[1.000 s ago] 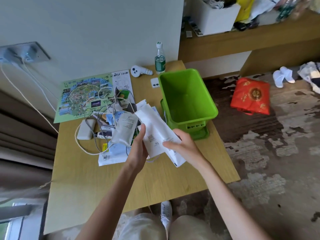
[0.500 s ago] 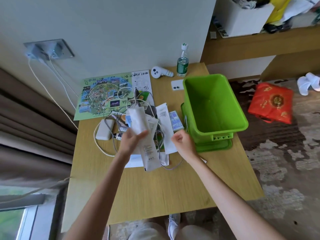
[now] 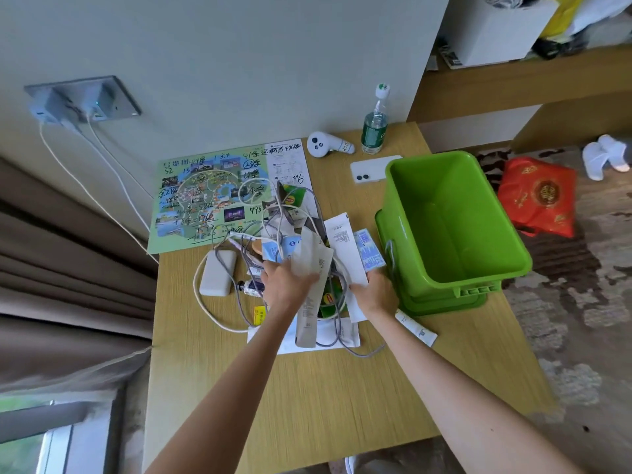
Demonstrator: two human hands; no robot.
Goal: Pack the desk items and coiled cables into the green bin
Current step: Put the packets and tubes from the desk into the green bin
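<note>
The green bin [image 3: 506, 249] stands empty at the desk's right edge. Left of it lies a heap of packets, papers and tangled cables: a white cable [image 3: 200, 304], a grey cable [image 3: 337, 343], a grey power bank [image 3: 219, 277] and a blue carton [image 3: 368, 251]. My left hand [image 3: 282, 287] grips a long grey pouch [image 3: 309, 306] over the heap. My right hand [image 3: 376, 292], just left of the bin, pinches a white paper strip [image 3: 342, 241]; its fingertips are hidden.
A park map [image 3: 205, 200] lies at the back left. A white controller [image 3: 325, 145], a water bottle [image 3: 374, 128] and a white phone [image 3: 371, 167] sit behind the bin. A white tube [image 3: 415, 328] lies at its front. Charger leads hang from the wall socket [image 3: 82, 100].
My left hand lowered the grey pouch onto the heap. My right hand let go of the large white packet and moved to the paper strip beside the bin.
</note>
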